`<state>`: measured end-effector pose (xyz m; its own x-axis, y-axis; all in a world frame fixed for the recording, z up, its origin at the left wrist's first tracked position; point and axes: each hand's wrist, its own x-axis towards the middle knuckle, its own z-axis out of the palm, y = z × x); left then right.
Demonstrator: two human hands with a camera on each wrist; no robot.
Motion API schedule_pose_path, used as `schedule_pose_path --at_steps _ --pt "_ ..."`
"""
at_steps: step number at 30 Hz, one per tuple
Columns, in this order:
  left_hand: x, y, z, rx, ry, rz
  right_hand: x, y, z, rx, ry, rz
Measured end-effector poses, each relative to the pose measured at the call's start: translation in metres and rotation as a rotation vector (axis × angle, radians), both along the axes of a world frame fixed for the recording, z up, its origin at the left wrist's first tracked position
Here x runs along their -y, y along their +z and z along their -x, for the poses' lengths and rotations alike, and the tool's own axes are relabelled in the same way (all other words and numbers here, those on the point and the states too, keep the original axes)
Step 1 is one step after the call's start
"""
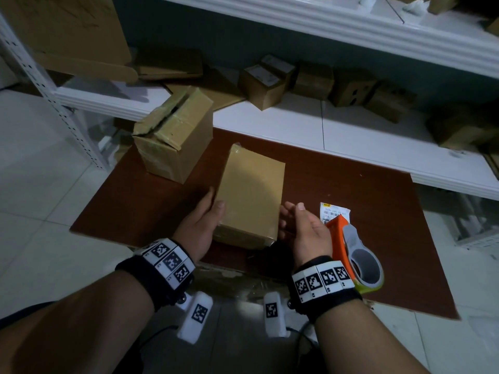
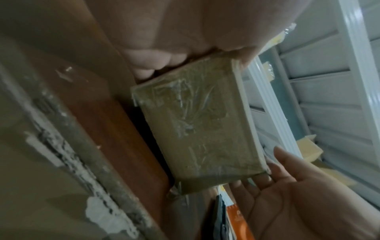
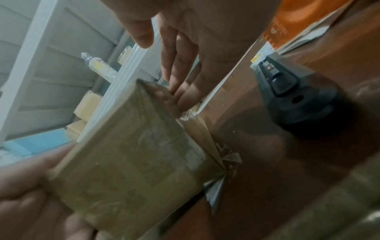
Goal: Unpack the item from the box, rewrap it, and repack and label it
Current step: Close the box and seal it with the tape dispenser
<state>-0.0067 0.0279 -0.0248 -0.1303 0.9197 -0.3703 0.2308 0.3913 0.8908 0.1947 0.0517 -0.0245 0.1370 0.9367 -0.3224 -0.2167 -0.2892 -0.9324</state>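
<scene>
A flat brown parcel (image 1: 251, 195) wrapped in clear tape lies lengthwise on the dark wooden board (image 1: 351, 184). My left hand (image 1: 214, 205) grips its near left edge, thumb on top and fingers along the side. My right hand (image 1: 293, 214) is open, its straight fingers (image 3: 180, 73) touching the parcel's (image 3: 133, 162) right side. In the left wrist view the parcel's taped end (image 2: 195, 126) faces the camera, with a dark gap under it. The opened cardboard box (image 1: 172, 136) stands behind and to the left. A white printed label (image 1: 333, 211) lies right of my right hand.
An orange tape dispenser (image 1: 351, 247) with a tape roll lies at the board's near right, just beside my right wrist. A dark object (image 3: 292, 97) sits on the board near that wrist. White shelves (image 1: 297, 122) behind hold several small cartons and flattened cardboard.
</scene>
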Motion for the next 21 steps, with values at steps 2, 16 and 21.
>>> schedule_pose_path --at_steps 2,16,21 --pt "-0.002 -0.001 -0.001 -0.013 0.017 -0.006 0.001 -0.001 -0.001 0.034 0.02 -0.021" --pt "-0.008 -0.01 -0.002 -0.038 0.12 0.016 0.004 -0.005 0.002 0.186 0.096 -0.043" --pt "-0.006 -0.008 -0.002 -0.046 0.113 0.02 0.004 -0.007 0.002 0.227 0.094 -0.065"
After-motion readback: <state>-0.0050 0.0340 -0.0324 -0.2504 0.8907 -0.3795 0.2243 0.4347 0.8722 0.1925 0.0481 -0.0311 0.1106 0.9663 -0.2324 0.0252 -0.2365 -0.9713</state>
